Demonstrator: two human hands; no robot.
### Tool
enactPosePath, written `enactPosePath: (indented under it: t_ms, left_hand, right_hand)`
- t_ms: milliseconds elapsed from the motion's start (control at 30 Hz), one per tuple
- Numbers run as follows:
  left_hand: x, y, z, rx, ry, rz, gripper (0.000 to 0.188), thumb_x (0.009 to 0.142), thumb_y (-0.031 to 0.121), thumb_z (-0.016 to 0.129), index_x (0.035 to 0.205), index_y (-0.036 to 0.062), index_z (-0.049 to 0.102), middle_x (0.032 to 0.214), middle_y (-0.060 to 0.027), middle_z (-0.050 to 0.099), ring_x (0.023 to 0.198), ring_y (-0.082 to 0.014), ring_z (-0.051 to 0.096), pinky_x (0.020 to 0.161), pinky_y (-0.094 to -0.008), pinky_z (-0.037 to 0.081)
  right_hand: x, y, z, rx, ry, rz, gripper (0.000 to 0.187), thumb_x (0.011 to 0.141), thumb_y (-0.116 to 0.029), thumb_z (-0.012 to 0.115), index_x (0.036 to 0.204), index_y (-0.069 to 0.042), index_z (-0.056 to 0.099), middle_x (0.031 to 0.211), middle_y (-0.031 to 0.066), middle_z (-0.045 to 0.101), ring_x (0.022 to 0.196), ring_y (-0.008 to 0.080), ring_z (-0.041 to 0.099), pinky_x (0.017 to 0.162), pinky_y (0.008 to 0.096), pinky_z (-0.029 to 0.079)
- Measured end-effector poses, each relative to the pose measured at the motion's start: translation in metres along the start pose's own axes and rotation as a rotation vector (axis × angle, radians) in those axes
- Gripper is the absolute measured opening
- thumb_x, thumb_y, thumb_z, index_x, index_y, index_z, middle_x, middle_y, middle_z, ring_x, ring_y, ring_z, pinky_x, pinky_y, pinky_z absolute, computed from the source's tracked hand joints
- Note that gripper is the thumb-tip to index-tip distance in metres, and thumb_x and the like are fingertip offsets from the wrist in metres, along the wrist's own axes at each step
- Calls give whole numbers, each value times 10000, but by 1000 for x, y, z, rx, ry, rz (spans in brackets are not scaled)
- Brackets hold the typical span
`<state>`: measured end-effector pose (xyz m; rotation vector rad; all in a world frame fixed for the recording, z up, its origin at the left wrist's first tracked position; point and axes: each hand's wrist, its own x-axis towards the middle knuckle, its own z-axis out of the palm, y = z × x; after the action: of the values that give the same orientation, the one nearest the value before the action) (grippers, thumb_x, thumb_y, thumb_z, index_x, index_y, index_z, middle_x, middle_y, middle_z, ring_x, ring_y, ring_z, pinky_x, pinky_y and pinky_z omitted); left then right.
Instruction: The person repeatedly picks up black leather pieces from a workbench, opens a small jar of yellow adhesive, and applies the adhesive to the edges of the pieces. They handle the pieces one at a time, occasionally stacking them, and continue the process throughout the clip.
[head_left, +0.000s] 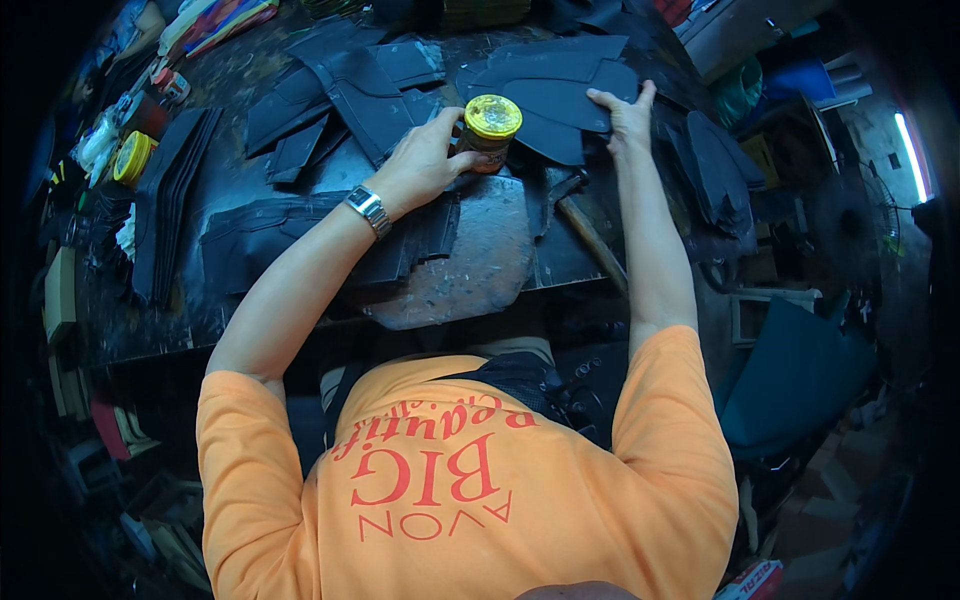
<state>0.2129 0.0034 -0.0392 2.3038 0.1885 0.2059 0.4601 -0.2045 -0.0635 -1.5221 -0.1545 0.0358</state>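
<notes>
My left hand point(425, 165) is wrapped around a jar point(494, 118) with a yellow, smeared lid, standing upright on the dark work table. A wristwatch with a metal band is on that wrist. Farther right, my right hand point(628, 120) has its thumb and a finger spread apart at the right edge of a large black cut piece point(540, 100), whose rounded shape lies flat. Whether the fingers press on that piece is hard to see. Between my forearms lies a hammer point(590, 235) with a wooden handle, its head toward the jar.
A worn grey board point(475, 265) reaches over the table's front edge. Loose black pieces point(350, 90) overlap at the back, with stacks at the left point(175, 200) and right point(715, 175). Another yellow-lidded container point(134, 157) lies far left. Dark green material point(795, 375) hangs at the right.
</notes>
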Motion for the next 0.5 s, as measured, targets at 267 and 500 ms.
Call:
enactPosePath:
  t_ms: [267, 500]
  left_hand:
    - [-2, 8, -1, -1, -22, -20, 663, 874, 296, 776, 1381, 11, 459, 1271, -233, 640, 1086, -361, 681, 926, -434, 545]
    - [3, 4, -1, 37, -10, 31, 698, 880, 345, 768, 1407, 24, 442, 1318, -253, 605, 1202, -373, 617, 997, -447, 504]
  right_hand:
    - [28, -15, -63, -462, 161, 60, 1227, 616, 44, 861, 1583, -92, 118, 1387, 275, 446, 1103, 353, 603, 828, 386, 566]
    - [7, 1, -47, 109, 29, 152, 1277, 675, 67, 827, 1591, -216, -17, 1113, 131, 584, 766, 193, 635, 478, 296, 400]
